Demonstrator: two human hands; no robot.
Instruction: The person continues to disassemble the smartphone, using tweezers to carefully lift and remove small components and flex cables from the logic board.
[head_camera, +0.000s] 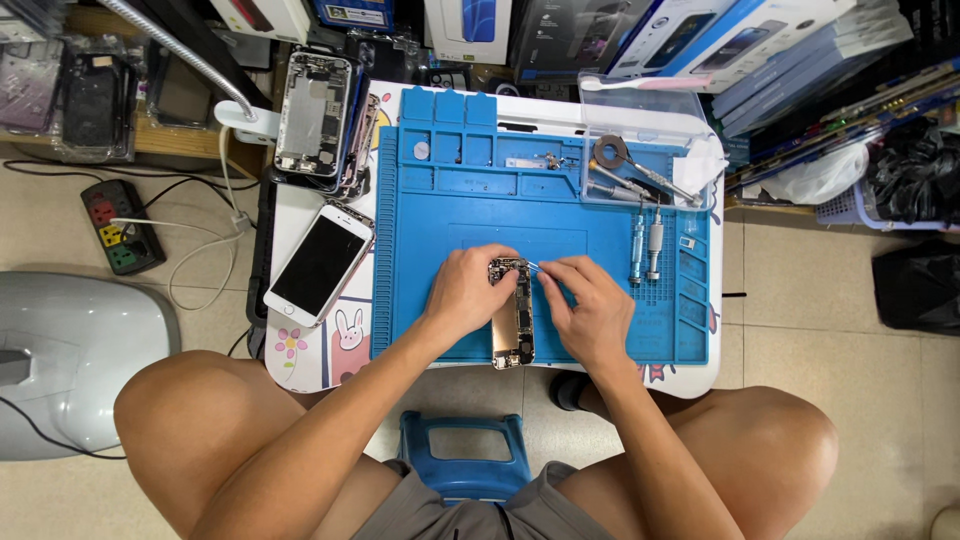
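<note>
An opened phone body (513, 315) is lying on the blue mat (450, 210) near the front edge of the desk (300, 205). It is gripped at its left side by the left hand (465, 292). Thin tweezers (533, 266) are pinched in the right hand (590, 305), their tip touching the phone's top end. Two screwdrivers (646, 245) are seen just beside, to the right.

Work mat (450, 215) on the small table (300, 205). Opened phone body (513, 320) at the mat's near edge, between left hand (465, 292) and right hand (592, 310). Two screwdrivers (646, 245) right of the hands. Clear tray (648, 140) at far right corner. Phone screen (320, 265) left of the mat; phone chassis (312, 115) behind it. Power strip (122, 227) on the floor, far left.
</note>
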